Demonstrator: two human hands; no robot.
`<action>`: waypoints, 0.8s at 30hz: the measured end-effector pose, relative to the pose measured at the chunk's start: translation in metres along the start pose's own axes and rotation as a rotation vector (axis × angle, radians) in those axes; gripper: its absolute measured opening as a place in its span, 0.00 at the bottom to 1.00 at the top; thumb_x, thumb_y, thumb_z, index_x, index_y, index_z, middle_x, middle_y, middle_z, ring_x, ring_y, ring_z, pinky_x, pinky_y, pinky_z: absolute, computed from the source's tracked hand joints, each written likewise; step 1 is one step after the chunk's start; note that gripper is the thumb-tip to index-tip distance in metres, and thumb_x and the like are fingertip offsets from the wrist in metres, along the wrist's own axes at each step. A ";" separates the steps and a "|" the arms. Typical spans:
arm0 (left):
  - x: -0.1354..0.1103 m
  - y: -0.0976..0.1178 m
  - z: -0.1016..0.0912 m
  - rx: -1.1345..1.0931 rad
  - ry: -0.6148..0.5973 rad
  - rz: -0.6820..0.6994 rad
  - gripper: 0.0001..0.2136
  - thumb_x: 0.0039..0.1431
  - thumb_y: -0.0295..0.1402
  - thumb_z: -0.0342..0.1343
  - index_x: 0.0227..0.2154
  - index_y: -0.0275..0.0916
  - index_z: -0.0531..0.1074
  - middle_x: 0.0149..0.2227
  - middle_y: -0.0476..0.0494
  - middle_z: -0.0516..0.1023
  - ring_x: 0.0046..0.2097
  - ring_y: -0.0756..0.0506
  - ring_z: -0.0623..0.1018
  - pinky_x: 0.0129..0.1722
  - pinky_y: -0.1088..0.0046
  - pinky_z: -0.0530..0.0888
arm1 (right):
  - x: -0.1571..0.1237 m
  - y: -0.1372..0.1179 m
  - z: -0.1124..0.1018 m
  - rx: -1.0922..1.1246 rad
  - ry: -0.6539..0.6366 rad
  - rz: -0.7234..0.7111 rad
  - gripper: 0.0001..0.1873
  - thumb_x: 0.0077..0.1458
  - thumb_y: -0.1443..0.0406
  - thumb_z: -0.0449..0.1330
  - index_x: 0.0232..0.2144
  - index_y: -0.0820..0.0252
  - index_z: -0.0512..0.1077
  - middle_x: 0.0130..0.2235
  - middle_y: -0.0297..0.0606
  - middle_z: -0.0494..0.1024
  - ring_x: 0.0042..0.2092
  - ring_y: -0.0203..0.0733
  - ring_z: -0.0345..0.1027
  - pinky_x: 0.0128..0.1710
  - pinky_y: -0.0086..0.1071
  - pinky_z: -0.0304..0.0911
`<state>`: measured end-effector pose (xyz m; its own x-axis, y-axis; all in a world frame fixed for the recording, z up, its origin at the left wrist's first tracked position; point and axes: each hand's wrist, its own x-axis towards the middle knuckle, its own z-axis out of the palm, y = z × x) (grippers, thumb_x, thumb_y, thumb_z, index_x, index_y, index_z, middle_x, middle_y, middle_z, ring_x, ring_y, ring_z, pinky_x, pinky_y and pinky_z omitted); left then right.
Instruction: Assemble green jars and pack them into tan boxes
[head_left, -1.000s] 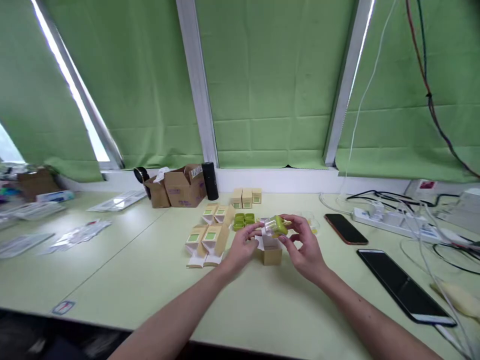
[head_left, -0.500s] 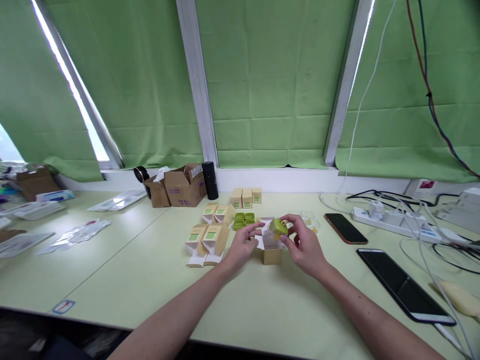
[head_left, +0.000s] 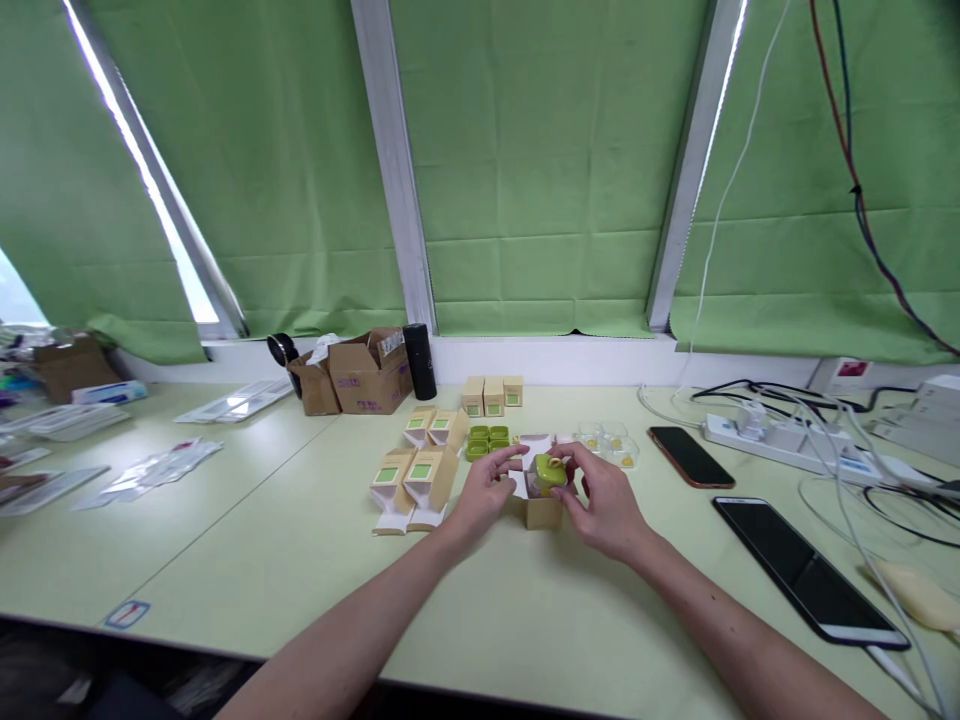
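My right hand (head_left: 606,502) is closed, its thumb and fingers pinching a small glossy green square-topped piece (head_left: 550,471) with a yellowish loop on top. That piece sits at the mouth of a small open cardboard box (head_left: 544,514), whose white inner flaps are spread; its lower part is hidden by the box. On the box's left side, my left hand (head_left: 486,492) is closed, with finger and thumb at the left flap. Just behind stand several small green square pieces (head_left: 487,440). Clear round containers with yellow centres (head_left: 609,440) lie beyond my right hand.
Several open small boxes (head_left: 427,478) with green labels lie left of my hands. Closed small boxes (head_left: 493,396) stand at the back, near larger cartons (head_left: 370,375) and a black cylinder (head_left: 420,362). Phone (head_left: 690,456), tablet (head_left: 810,570), power strip (head_left: 795,446) and cables occupy the right.
My right hand has moved slightly left and down, bringing the green piece from above the box's right side into its mouth. More of the clear containers shows. My left hand stays put.
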<state>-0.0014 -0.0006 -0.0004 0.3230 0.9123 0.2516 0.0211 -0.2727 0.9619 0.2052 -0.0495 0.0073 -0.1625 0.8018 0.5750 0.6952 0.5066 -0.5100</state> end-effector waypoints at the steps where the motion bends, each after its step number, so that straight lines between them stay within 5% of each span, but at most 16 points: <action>1: 0.000 0.001 0.000 0.002 0.000 -0.001 0.28 0.45 0.23 0.53 0.53 0.36 0.76 0.48 0.37 0.81 0.52 0.39 0.77 0.42 0.70 0.71 | 0.000 -0.001 0.000 -0.002 -0.010 -0.006 0.18 0.52 0.68 0.60 0.47 0.52 0.66 0.37 0.33 0.76 0.33 0.42 0.69 0.33 0.34 0.59; 8: -0.002 0.004 0.001 -0.009 0.004 -0.016 0.28 0.45 0.23 0.53 0.53 0.37 0.76 0.53 0.36 0.79 0.54 0.39 0.77 0.47 0.67 0.72 | -0.001 -0.002 0.002 0.017 -0.062 -0.045 0.18 0.51 0.70 0.59 0.45 0.52 0.65 0.42 0.35 0.76 0.38 0.43 0.69 0.37 0.35 0.62; 12: -0.001 0.002 0.001 -0.014 0.008 0.000 0.27 0.45 0.23 0.54 0.52 0.37 0.77 0.55 0.35 0.79 0.54 0.39 0.77 0.48 0.66 0.73 | -0.001 -0.001 0.003 0.035 -0.075 -0.065 0.09 0.59 0.67 0.56 0.43 0.52 0.67 0.41 0.36 0.77 0.37 0.43 0.68 0.35 0.34 0.62; 17: -0.001 0.000 0.000 0.006 0.008 0.002 0.27 0.46 0.23 0.54 0.52 0.36 0.77 0.51 0.35 0.81 0.53 0.39 0.77 0.44 0.68 0.73 | 0.002 0.001 0.007 0.021 -0.016 -0.073 0.08 0.68 0.64 0.49 0.41 0.52 0.68 0.40 0.38 0.78 0.40 0.46 0.70 0.38 0.37 0.63; 24: -0.001 0.003 0.001 -0.006 -0.003 0.000 0.27 0.46 0.23 0.54 0.52 0.35 0.77 0.48 0.37 0.82 0.50 0.40 0.78 0.44 0.69 0.73 | 0.001 0.004 0.014 0.107 0.005 -0.033 0.07 0.66 0.63 0.54 0.37 0.53 0.72 0.48 0.40 0.76 0.36 0.42 0.70 0.35 0.36 0.66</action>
<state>-0.0005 -0.0031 0.0019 0.3260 0.9115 0.2508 0.0157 -0.2705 0.9626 0.1982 -0.0422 -0.0029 -0.1804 0.7828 0.5955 0.6106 0.5638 -0.5561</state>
